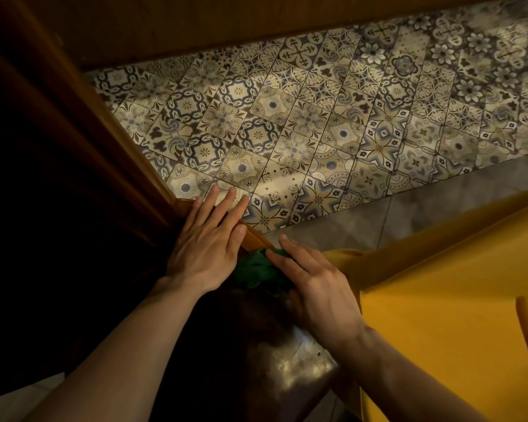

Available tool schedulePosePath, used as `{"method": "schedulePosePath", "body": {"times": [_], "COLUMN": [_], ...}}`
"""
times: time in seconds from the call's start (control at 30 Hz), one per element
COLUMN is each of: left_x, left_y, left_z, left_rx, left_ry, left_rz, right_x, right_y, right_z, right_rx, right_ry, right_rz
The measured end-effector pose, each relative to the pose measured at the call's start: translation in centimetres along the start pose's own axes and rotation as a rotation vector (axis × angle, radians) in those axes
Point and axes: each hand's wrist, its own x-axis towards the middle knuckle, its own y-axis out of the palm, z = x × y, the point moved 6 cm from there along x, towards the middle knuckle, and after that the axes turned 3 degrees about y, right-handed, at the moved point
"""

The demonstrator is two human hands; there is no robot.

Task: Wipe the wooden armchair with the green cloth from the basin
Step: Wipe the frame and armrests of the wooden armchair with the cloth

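Observation:
The green cloth (258, 271) is bunched low in the middle of the view, against a narrow wooden rail of the armchair (252, 237). My right hand (314, 287) lies over the cloth's right side and presses it onto the wood, fingers pointing up-left. My left hand (208, 239) rests flat on the same rail just left of the cloth, fingers spread and holding nothing. More dark wood of the chair (83, 147) rises along the left. No basin is visible.
Patterned floor tiles (317, 123) fill the middle of the view, with plain grey tiles (439, 205) to the right. A yellow fabric surface (454, 315) covers the lower right. A dark wooden panel (226, 22) runs across the top.

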Motion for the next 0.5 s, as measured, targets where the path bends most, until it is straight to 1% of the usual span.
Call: {"method": "schedulePosePath", "body": {"times": [0.17, 0.33, 0.43, 0.5], "left_x": [-0.1, 0.1, 0.2, 0.1], "left_y": [0.0, -0.3, -0.7, -0.8], "left_z": [0.0, 0.1, -0.1, -0.1], "left_rx": [-0.074, -0.108, -0.148, -0.161], "left_ry": [-0.007, -0.008, -0.02, -0.033], "left_rz": [0.015, 0.031, 0.043, 0.078], "right_x": [2.1, 3.6, 3.3, 2.8], "right_y": [0.2, 0.6, -0.3, -1.8], "right_z": [1.1, 1.8, 1.5, 0.8], "right_rx": [-0.042, -0.158, -0.185, -0.167], "right_ry": [0.046, 0.043, 0.096, 0.163], "right_rz": [-0.04, -0.061, -0.103, -0.161]}}
